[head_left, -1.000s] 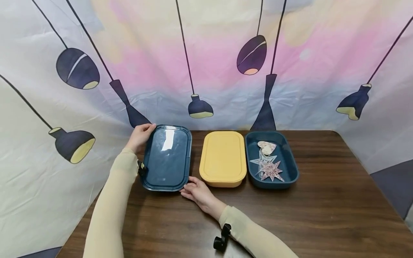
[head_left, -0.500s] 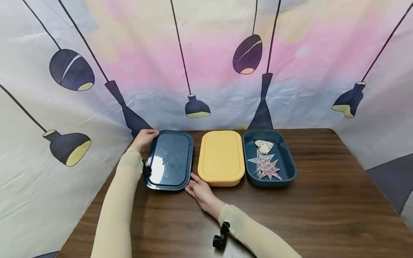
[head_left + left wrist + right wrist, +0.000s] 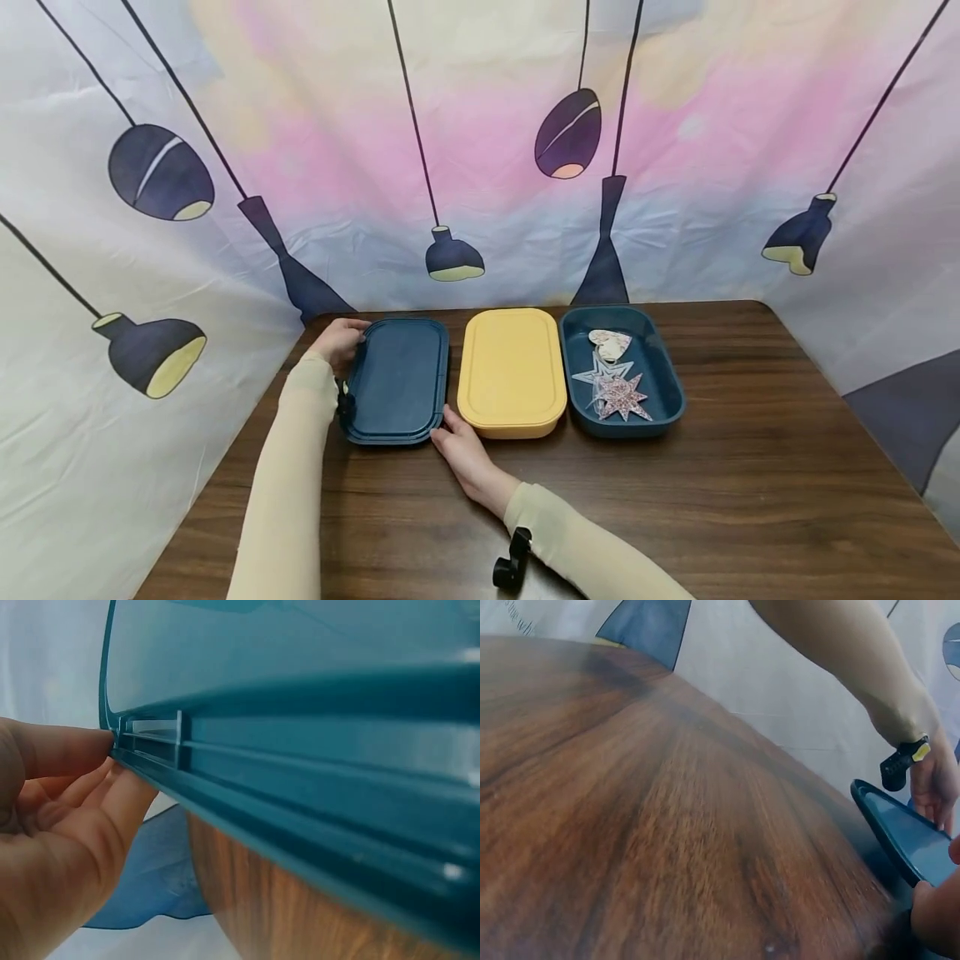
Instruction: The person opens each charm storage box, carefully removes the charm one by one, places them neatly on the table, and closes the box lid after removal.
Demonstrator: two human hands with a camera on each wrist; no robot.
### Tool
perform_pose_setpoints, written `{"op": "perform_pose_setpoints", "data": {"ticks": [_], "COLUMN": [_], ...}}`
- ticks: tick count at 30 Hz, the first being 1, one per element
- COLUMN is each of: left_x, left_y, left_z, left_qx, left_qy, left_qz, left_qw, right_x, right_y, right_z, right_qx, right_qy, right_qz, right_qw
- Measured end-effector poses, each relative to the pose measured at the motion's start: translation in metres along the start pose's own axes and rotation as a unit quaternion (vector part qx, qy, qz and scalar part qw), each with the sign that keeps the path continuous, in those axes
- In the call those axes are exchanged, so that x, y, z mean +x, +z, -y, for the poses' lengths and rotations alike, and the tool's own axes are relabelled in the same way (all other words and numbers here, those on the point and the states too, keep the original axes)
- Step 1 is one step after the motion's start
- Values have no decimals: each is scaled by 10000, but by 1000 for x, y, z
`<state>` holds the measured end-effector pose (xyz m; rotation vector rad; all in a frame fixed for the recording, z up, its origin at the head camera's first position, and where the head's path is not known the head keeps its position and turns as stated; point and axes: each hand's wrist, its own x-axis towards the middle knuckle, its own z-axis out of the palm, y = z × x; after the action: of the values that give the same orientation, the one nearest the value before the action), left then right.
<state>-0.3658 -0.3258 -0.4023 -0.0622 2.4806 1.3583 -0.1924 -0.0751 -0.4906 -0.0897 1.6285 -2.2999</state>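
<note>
A dark blue rectangular lid (image 3: 400, 379) lies level at the left of the table, its grooved rim visible in the left wrist view. My left hand (image 3: 339, 342) pinches its far left corner, thumb on one face and fingers behind the edge, as the left wrist view shows (image 3: 71, 802). At the near right corner, my right hand (image 3: 468, 458) holds the rim between thumb and fingers. Only part of my right hand (image 3: 937, 919) enters the right wrist view, where the lid's edge (image 3: 889, 832) stands a little above the wood.
Right of the lid stands a yellow lidded box (image 3: 512, 371). Beside it is an open dark blue box (image 3: 663, 387) holding a heart ornament (image 3: 611, 344) and star ornaments (image 3: 622, 396). The brown wooden table (image 3: 712, 500) meets a printed cloth (image 3: 495, 150) at the back.
The lid has come down from a tilted pose to a flatter one, and its bright glare has gone. Both hands moved down with it, keeping their corners. The head view has shifted slightly.
</note>
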Motion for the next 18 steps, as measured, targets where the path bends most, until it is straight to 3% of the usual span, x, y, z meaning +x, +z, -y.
{"op": "perform_pose_setpoints", "data": {"ticks": [3, 10, 18], "left_x": [2, 8, 17], "left_y": [2, 4, 13], "left_z": [4, 7, 11], "left_qx": [41, 3, -72], "left_qy": [-65, -216, -233], "left_qz": [22, 73, -147], "left_qw": [10000, 9997, 9996], "right_x": [-1, -1, 3], "right_y": [0, -2, -4], "right_z": [0, 4, 4], "right_qx": [-323, -375, -980], "right_qy": [26, 201, 226], "right_qz": [134, 398, 229], "right_qw": [9994, 9983, 9947]}}
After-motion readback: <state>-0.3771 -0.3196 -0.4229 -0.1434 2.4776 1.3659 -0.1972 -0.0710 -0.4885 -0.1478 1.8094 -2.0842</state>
